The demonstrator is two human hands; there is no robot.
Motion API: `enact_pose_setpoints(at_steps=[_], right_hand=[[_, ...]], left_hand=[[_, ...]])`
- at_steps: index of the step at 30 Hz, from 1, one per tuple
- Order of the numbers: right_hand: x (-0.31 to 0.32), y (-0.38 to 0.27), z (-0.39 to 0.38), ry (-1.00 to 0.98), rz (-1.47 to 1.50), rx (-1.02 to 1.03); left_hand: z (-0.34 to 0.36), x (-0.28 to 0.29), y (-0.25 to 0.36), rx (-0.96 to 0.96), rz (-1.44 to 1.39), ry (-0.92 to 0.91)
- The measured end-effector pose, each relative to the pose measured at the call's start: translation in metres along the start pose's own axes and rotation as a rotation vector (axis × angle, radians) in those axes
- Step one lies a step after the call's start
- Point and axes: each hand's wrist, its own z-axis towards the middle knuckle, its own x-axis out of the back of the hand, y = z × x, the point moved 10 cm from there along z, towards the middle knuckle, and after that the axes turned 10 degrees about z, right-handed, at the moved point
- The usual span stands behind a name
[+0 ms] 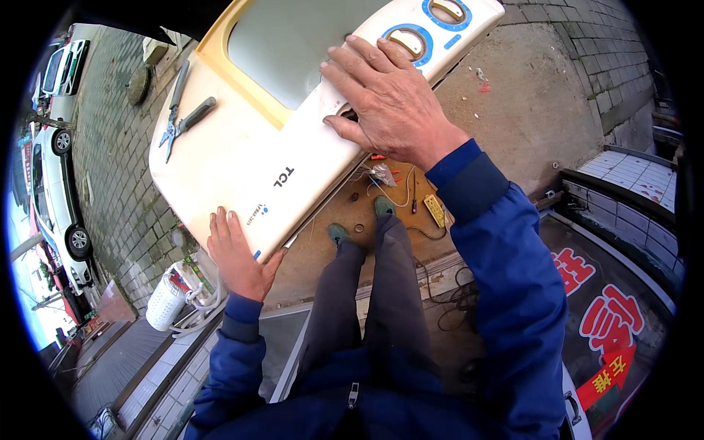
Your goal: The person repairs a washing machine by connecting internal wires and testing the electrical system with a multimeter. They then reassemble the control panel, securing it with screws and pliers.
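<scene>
A cream-white washing machine top [213, 176] with a control panel [469, 18] and a greyish lid window [293, 44] stands before me. My right hand [396, 103] lies over the control panel, fingers spread beside a blue-ringed knob [405, 44]. Its thumb rests near a dark hole, partly covered by the hand. On the near left corner lies my left hand [240, 253], its fingers stretched along the top and its thumb at the front edge. Toward the far left of the top, a pair of pliers [180, 114] lies with its dark handles apart.
Below the machine's front edge, a screwdriver [413, 198], a yellow power strip [435, 210] and loose wires lie by my feet. A white cylinder with hoses [167, 302] stands at left. Parked cars [62, 191] line the paved street; a lettered glass panel [587, 293] is at right.
</scene>
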Motion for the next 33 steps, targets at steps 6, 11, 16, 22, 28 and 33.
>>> enact_pose_setpoints(at_steps=[6, 11, 16, 22, 28, 33], right_hand=[[-0.002, 0.001, -0.002, -0.053, 0.013, -0.018], [0.001, 0.001, 0.001, -0.009, 0.023, 0.025], [0.009, 0.007, -0.003, 0.11, 0.083, 0.053], [0.058, 0.021, -0.065, 0.672, 0.288, -0.204], [-0.018, 0.007, -0.163, 0.649, 0.811, -0.809], [-0.092, -0.033, -0.166, 0.6, 1.445, -0.959]], left_hand=[[0.0, 0.002, 0.003, -0.005, 0.01, -0.001], [0.004, 0.008, 0.009, 0.017, 0.006, 0.041], [0.01, 0.013, 0.02, -0.028, -0.019, 0.152], [0.008, 0.007, 0.022, -0.035, 0.005, 0.124], [0.007, 0.006, 0.025, -0.041, 0.028, 0.137], [0.012, 0.016, 0.04, -0.09, 0.027, 0.115]])
